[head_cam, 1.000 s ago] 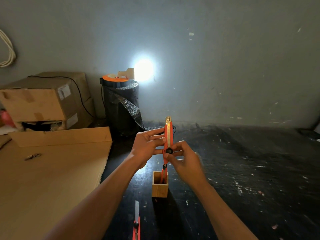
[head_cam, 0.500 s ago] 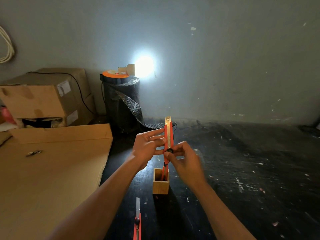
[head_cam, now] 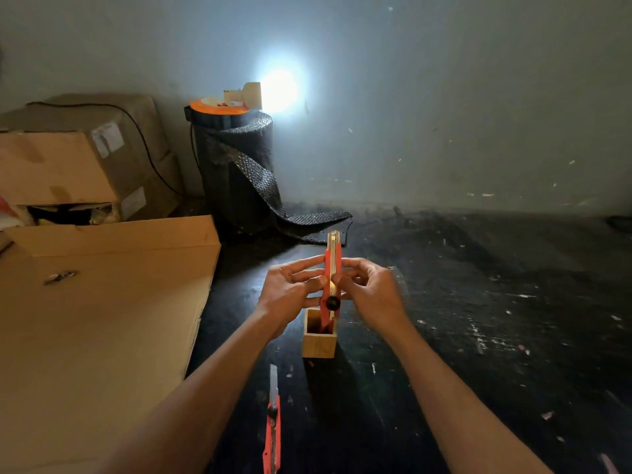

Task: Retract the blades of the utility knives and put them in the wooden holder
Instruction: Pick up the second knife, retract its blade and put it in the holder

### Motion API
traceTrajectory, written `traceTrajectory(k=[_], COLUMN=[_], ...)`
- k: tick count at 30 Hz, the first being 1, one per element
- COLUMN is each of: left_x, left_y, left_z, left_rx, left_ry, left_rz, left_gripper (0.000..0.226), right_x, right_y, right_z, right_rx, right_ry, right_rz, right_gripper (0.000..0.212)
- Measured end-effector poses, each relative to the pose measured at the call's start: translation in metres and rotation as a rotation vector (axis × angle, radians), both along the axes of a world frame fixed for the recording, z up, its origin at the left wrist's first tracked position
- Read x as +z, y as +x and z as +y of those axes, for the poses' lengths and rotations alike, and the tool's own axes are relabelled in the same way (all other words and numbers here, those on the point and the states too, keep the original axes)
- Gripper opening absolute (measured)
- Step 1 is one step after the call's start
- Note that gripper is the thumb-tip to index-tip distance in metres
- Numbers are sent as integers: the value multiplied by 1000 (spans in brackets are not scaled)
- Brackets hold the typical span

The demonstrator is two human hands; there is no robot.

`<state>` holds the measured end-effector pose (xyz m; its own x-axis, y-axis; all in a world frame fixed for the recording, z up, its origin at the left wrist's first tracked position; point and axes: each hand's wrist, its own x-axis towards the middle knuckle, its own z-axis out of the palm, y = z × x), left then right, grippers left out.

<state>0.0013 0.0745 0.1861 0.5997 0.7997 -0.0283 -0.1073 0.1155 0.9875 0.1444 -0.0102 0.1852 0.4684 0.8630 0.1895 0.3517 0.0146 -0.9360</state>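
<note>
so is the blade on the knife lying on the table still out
Out. The knife on the table shows a pale blade past its red body, pointing toward the wooden holder.

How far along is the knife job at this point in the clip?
Done: nothing fully stowed yet. In hand: one red utility knife stands upright with its lower end inside the wooden holder, its blade looking retracted, left hand and right hand at its sides. Left: the second knife lies on the table, blade out.
</note>
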Motion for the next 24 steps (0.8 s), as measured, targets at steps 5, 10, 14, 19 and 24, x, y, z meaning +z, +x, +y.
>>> traceTrajectory(k=[5,10,14,19,24], left_x=[-46,-106,-142,-170,-183], left_y=[8,10,17,22,22], left_z=[24,37,40,40,37], left_rx=[178,134,83,106,116], left_ry=[62,268,287,277,249], left_rz=[216,557,704,758,682], left_gripper=[33,63,88,83,62], right_x=[-31,-73,-102,-134,-152], right_y=[16,28,28,24,18], right_z=[20,41,55,71,81], right_rx=[-38,-89,-80,-98,-96], right_ry=[-66,-184,-260,-345,-410], right_rz=[-13,-90,-133,-207,-200], right_gripper=[11,12,13,8,8])
